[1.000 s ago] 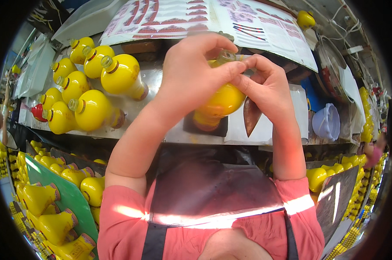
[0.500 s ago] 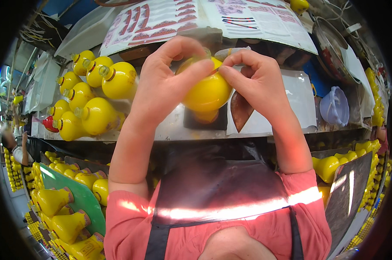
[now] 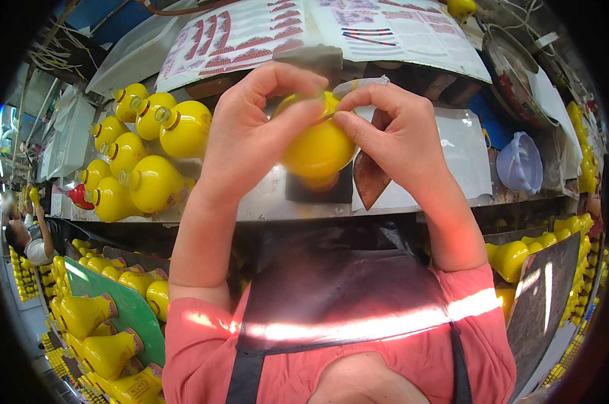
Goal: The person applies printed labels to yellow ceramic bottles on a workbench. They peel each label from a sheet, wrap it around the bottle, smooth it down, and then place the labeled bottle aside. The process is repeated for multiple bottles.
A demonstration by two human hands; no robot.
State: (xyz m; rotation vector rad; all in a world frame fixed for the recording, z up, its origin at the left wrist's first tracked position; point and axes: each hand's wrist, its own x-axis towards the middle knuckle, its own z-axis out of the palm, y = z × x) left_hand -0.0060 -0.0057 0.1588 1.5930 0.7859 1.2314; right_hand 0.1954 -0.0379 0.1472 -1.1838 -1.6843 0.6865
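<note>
A round yellow vase point(image 3: 316, 147) with a narrow neck is tilted between my hands, above a dark block point(image 3: 318, 191) on the bench. My left hand point(image 3: 247, 135) curls its fingers and thumb around the neck, which it largely hides; the fingertips are blurred. Thumb and forefinger of my right hand point(image 3: 400, 131) pinch at the right side of the neck, where a thin dark strip point(image 3: 328, 117) shows against the yellow. Below my right hand, a brown pointed flat piece point(image 3: 370, 182) lies on white paper point(image 3: 462, 158).
Several yellow vases point(image 3: 153, 185) stand at the left with a small red object point(image 3: 80, 196). Printed pattern sheets point(image 3: 250, 37), some with loose thin strips point(image 3: 369, 35), lie at the back. A lilac bucket point(image 3: 520, 163) sits right. Boards with more vases flank me. Another person point(image 3: 36, 242) works far left.
Both my hands and the vase have shifted slightly left, still in the same hold at the neck. At the far left, the other person has raised an arm with a yellow object.
</note>
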